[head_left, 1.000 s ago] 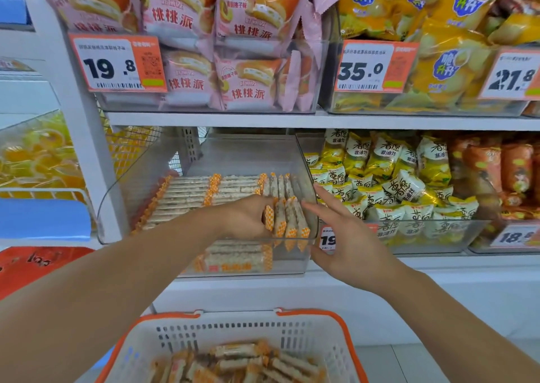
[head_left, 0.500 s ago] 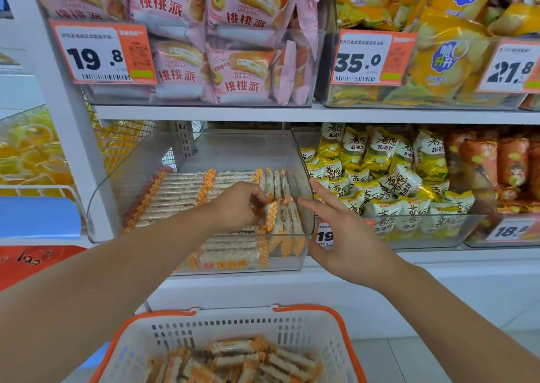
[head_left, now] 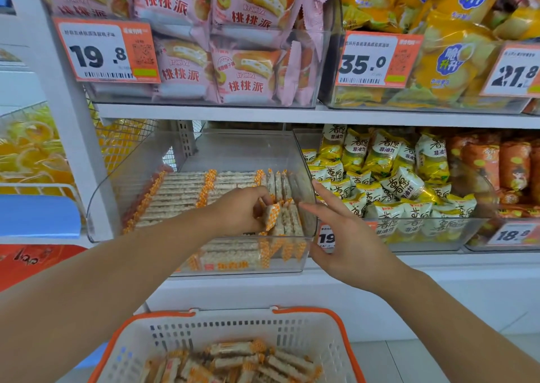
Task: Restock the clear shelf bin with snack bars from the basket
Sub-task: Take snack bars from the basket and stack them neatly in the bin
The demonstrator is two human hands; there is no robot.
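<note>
The shelf [head_left: 292,113] is a white store unit in two tiers, and the clear bin [head_left: 304,178] sits on the lower tier, between a wire rack at left and a bin of yellow packs [head_left: 394,184] at right. Step in hand, by judgement: seating bars in the upright row at the bin's right end. Flat rows of bars [head_left: 181,192] fill the bin floor at left and centre. The left hand [head_left: 236,210] is inside the bin, fingers curled round one bar [head_left: 271,217] with an orange-checked end. The right hand [head_left: 342,236] is outside the bin's right wall, fingers spread and straight, holding nothing; contact with the wall cannot be confirmed. The next move likely calls for pressing the bar upright against its neighbours, then reaching down to the basket [head_left: 344,336]. The basket sits below the shelf, well apart from the bin, with loose bars in it. Price tags hang on the bin fronts.
</note>
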